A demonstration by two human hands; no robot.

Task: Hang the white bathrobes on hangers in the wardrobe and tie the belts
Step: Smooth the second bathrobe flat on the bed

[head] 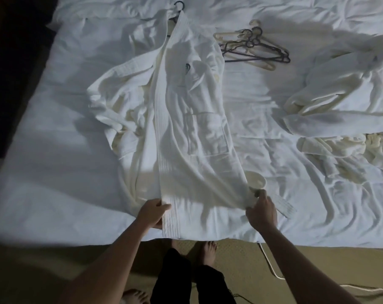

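Bathrobe [186, 128] lies flat on bed [54, 150], hem at bed's near edge. Left hand [152, 213] fingers grip its banded front edge; right hand [261, 210] pinches hem corner. Hangers [255, 48] lie beyond robe, second bathrobe [344, 99] to its right.

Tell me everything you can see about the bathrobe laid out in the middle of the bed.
The bathrobe is white, looks like soft towelling, and lies flat and lengthwise on the bed. It has a ribbed front band and a patch pocket. A dark hanger hook shows at its collar. The left hand and right hand grip its hem.
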